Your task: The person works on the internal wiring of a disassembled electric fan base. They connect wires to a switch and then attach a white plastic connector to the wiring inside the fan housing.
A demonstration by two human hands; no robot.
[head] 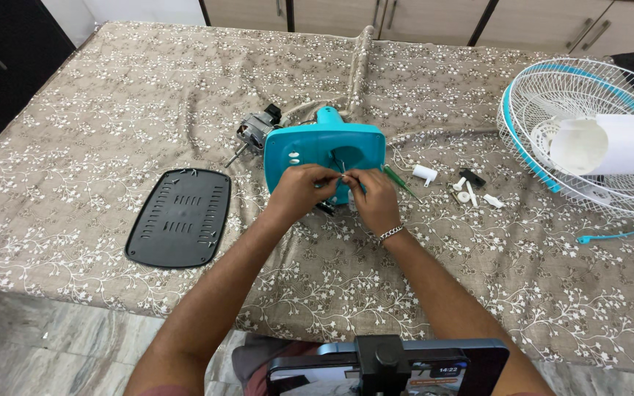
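- Left hand (299,189) – fingertips pinched together on thin wires (337,176), in front of the turquoise plastic fan base housing (322,152).
- Right hand (372,196) – fingertips closed on the same wires, touching the left fingertips; a metal bracelet (390,233) circles its wrist.
- Just right of the fingers lies a green-handled screwdriver (399,180); beyond it, small white plastic parts (467,192).
- Well left of the fingers lies a black vented plastic cover plate (179,217).
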